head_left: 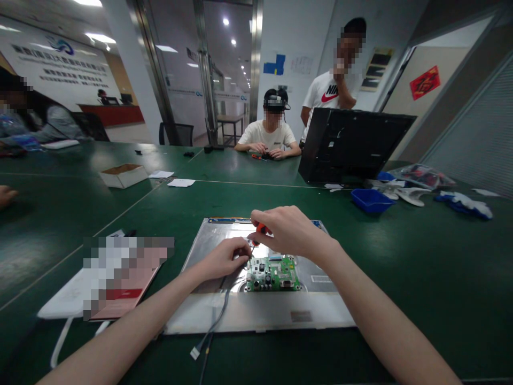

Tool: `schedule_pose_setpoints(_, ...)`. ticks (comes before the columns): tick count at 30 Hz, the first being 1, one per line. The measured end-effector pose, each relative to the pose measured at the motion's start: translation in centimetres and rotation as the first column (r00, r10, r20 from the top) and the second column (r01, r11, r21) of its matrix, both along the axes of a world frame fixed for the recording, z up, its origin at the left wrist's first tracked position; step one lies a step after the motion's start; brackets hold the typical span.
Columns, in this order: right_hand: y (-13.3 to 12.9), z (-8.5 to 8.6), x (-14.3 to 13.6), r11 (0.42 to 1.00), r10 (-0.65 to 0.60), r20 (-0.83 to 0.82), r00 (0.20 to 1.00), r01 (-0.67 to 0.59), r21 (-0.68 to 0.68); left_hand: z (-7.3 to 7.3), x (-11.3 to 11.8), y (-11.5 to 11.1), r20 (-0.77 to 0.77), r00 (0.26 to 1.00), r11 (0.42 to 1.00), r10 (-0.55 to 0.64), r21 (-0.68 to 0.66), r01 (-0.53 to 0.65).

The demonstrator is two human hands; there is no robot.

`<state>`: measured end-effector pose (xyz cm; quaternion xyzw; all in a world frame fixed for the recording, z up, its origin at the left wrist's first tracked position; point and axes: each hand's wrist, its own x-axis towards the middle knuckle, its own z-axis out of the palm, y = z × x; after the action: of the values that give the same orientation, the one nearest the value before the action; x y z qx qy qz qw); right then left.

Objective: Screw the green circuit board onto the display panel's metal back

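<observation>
A flat silver display panel [188,315] lies in front of me with a green circuit board [272,274] on its middle. My right hand [286,230] is closed round the orange and black handle of a screwdriver [262,229], above the board's far left corner. The screwdriver's thin shaft slants down to that corner. There my left hand [228,256] has its fingertips pinched together beside the shaft; whether they hold the shaft or something small is hidden. From under the left hand a grey cable [222,316] runs to a white connector [194,353] beyond the panel's near edge.
Left of the panel lie a white device [60,305] and a pink booklet [148,267]. A white box [124,175] stands farther left. At the back right are a black monitor casing [352,144], a blue tray [372,200] and gloves [463,205]. Other people are around the table.
</observation>
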<state>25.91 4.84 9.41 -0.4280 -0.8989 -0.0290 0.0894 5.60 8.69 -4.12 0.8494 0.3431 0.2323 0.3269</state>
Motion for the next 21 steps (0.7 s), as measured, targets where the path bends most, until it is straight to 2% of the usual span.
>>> schedule_pose_setpoints(6, -0.35, 0.00, 0.38, 0.998, 0.066, -0.074, 0.995, -0.066, 0.000, -0.13, -0.04, 0.08, 0.021, 0.999, 1.000, -0.025, 0.012, 0.025)
schedule_pose_setpoints(13, -0.25, 0.14, 0.12, 0.999, 0.033, -0.038, 0.999, -0.034, -0.016, 0.14, 0.01, 0.04, -0.007, 1.000, 1.000, -0.017, 0.011, 0.017)
schedule_pose_setpoints(21, 0.11, -0.24, 0.09, 0.999, 0.002, 0.015, 1.000, -0.003, 0.047, 0.08, 0.02, 0.00, -0.010, 1.000, 1.000, 0.000, 0.009, 0.000)
